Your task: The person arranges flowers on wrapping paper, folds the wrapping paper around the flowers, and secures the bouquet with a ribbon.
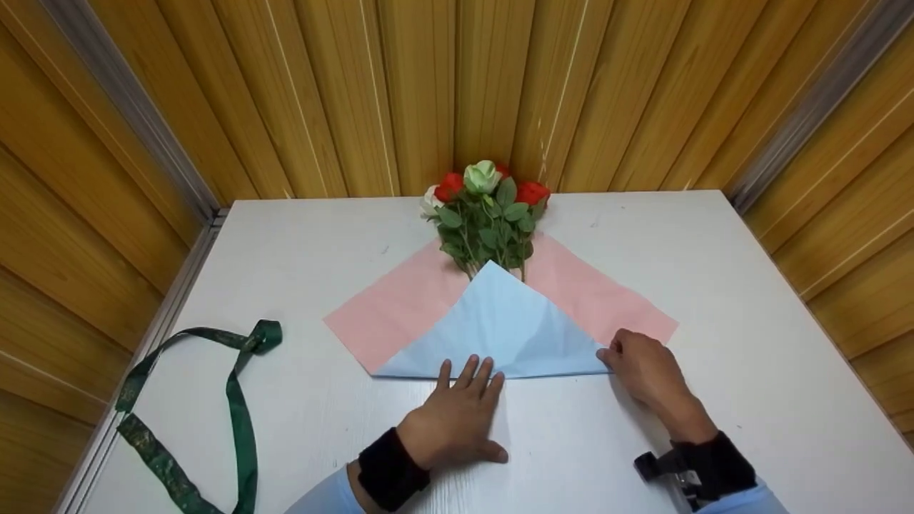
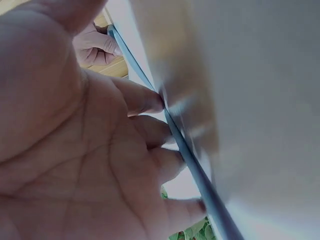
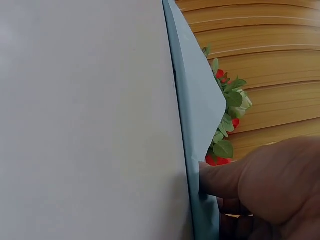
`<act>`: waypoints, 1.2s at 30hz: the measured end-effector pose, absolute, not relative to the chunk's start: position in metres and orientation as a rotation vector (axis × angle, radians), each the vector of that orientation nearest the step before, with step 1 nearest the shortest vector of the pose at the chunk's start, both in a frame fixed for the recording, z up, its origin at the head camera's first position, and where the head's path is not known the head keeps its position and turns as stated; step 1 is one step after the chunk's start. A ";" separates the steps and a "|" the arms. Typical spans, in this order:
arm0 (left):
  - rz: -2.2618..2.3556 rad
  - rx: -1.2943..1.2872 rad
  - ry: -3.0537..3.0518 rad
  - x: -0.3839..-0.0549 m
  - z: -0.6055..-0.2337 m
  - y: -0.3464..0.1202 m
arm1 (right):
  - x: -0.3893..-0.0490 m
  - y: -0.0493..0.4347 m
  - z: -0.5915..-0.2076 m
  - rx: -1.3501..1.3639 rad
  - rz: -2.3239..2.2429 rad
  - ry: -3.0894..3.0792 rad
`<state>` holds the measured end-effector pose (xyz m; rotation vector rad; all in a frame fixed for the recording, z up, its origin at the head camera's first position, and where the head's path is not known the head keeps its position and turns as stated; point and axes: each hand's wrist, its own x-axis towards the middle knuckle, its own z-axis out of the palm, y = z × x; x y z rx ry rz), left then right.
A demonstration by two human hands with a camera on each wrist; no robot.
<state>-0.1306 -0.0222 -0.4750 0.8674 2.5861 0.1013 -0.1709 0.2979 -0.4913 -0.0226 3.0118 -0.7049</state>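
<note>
A sheet of wrapping paper lies on the table, its pink side (image 1: 400, 310) showing at both sides and its blue flap (image 1: 500, 328) folded up to a point. The flap covers the lower stems of a bunch of red, white and pale green roses (image 1: 493, 207). My left hand (image 1: 457, 417) lies with straight, spread fingers, their tips on the folded bottom edge near its middle. At the right end of that fold my right hand (image 1: 650, 371) has curled fingers and pinches the blue paper (image 3: 200, 110), thumb on top. Its other fingertips are partly hidden.
A dark green ribbon (image 1: 243, 414) lies in a loose loop on the left of the white table (image 1: 307, 435). Wood-patterned panels (image 1: 421, 100) stand behind the table and on both sides. The flower heads reach the table's back edge.
</note>
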 end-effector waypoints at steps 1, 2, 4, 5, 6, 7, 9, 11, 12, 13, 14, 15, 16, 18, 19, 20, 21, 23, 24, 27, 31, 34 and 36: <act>0.105 0.863 2.578 -0.131 -0.475 -0.022 | -0.170 0.296 -0.490 -0.049 -0.685 3.054; 0.103 0.859 2.574 -0.131 -0.475 -0.022 | -0.169 0.294 -0.489 -0.081 -0.659 3.108; 0.097 0.855 2.573 -0.131 -0.475 -0.022 | -0.165 0.287 -0.487 -0.169 -0.590 3.254; 0.092 0.854 2.574 -0.131 -0.475 -0.022 | -0.163 0.282 -0.487 -0.228 -0.553 3.336; 0.092 0.851 2.575 -0.131 -0.476 -0.022 | -0.161 0.276 -0.486 -0.298 -0.513 3.414; 0.092 0.850 2.577 -0.130 -0.476 -0.022 | -0.158 0.269 -0.485 -0.376 -0.481 3.475; 0.085 0.848 2.585 -0.130 -0.476 -0.022 | -0.151 0.255 -0.485 -0.567 -0.416 3.572; 0.083 0.849 2.592 -0.130 -0.476 -0.021 | -0.142 0.239 -0.485 -0.749 -0.337 3.607; 0.081 0.851 2.597 -0.130 -0.476 -0.021 | -0.138 0.232 -0.485 -0.836 -0.293 3.600; 0.077 0.853 2.604 -0.130 -0.476 -0.021 | -0.133 0.226 -0.486 -0.910 -0.253 3.576; 0.076 0.855 2.609 -0.130 -0.476 -0.021 | -0.129 0.220 -0.486 -0.970 -0.210 3.543; 0.076 0.858 2.614 -0.129 -0.476 -0.021 | -0.125 0.215 -0.487 -1.021 -0.160 3.493; 0.076 0.861 2.619 -0.129 -0.476 -0.020 | -0.121 0.210 -0.488 -1.065 -0.116 3.427; 0.074 0.866 2.631 -0.129 -0.477 -0.020 | -0.115 0.204 -0.490 -1.109 -0.060 3.263; 0.074 0.867 2.636 -0.129 -0.477 -0.020 | -0.112 0.201 -0.491 -1.106 -0.052 3.181; 0.075 0.868 2.638 -0.128 -0.477 -0.020 | -0.111 0.199 -0.492 -1.091 -0.048 3.107; 0.071 0.871 2.641 -0.128 -0.478 -0.021 | -0.110 0.198 -0.493 -1.068 -0.049 3.039; 0.062 0.870 2.638 -0.128 -0.478 -0.021 | -0.110 0.197 -0.495 -1.004 -0.068 2.935; 0.058 0.869 2.635 -0.128 -0.477 -0.021 | -0.110 0.197 -0.496 -0.981 -0.081 2.900; 0.043 0.867 2.627 -0.128 -0.477 -0.022 | -0.109 0.201 -0.496 -0.933 -0.100 2.840; 0.056 0.869 2.614 -0.129 -0.476 -0.022 | -0.104 0.212 -0.493 -0.863 -0.133 2.820; 0.072 0.872 2.604 -0.130 -0.476 -0.021 | -0.100 0.226 -0.491 -0.776 -0.171 2.825; 0.078 0.869 2.599 -0.130 -0.475 -0.021 | -0.097 0.237 -0.489 -0.714 -0.195 2.833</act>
